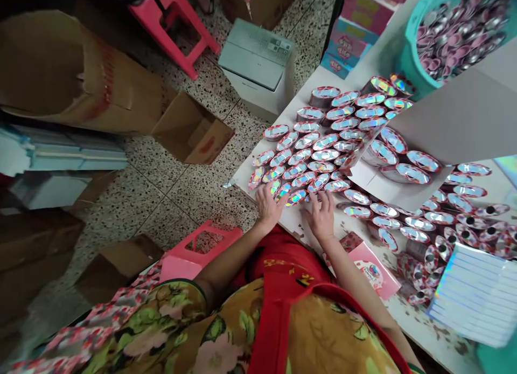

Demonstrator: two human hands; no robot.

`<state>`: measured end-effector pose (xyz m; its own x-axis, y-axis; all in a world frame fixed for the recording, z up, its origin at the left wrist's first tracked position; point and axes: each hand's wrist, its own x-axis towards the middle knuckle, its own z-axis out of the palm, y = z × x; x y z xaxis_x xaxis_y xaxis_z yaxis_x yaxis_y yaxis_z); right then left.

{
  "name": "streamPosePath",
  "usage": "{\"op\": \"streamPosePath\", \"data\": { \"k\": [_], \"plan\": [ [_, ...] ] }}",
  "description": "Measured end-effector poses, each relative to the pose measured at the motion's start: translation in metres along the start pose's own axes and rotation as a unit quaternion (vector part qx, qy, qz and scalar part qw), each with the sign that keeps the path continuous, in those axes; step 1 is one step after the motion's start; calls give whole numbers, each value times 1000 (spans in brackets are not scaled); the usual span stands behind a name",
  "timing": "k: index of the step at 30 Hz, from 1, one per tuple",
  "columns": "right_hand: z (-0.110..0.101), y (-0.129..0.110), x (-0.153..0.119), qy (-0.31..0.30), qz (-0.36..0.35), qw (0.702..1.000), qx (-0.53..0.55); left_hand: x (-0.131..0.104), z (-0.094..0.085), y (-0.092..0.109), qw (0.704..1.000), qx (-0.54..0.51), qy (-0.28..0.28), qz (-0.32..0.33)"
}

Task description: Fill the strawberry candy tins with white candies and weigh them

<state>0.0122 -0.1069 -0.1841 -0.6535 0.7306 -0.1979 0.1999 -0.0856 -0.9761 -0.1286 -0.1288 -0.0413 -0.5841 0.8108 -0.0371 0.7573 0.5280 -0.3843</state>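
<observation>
Many small containers with shiny foil tops and red-patterned rims [301, 156] stand in close rows on the white table. At the table's near left corner, my left hand [270, 208] has its thumb and fingers around the front end of a foil-topped container [284, 191]. My right hand [322, 216] lies a little to the right, fingers apart and bent, their tips against the front row. Between both hands sits another foil-topped container [297, 197]. An open white carton [456, 115] holds several of the same containers. Beside my right forearm is a pink printed box [374, 271].
A teal basket [412, 37] of silver and pink pieces stands at the back right. Blue-lined clear sheets [474, 296] lie at the right. On the speckled floor are a pink stool [202, 250], cardboard boxes [194, 129] and a white bin [258, 61].
</observation>
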Motion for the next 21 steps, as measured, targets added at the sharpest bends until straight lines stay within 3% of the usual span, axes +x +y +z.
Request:
{"op": "streamPosePath", "data": {
  "k": [3, 5, 13, 18, 21],
  "plan": [
    [0, 9, 1, 35, 17, 999, -11, 6, 1, 2, 1000, -29, -5, -4],
    [-4, 16, 2, 17, 5, 999, -27, 8, -5, -3, 999, -37, -26, 14],
    [-13, 16, 4, -167, -165, 970, -57, 19, -32, -16, 988, -58, -122, 76],
    [-4, 5, 23, -139, -241, 958, -64, 18, -44, -14, 968, -28, -212, 134],
    [-1, 0, 21, -160, -249, 953, -69, 15, -51, -12, 955, 28, -255, 149]
  ]
}}
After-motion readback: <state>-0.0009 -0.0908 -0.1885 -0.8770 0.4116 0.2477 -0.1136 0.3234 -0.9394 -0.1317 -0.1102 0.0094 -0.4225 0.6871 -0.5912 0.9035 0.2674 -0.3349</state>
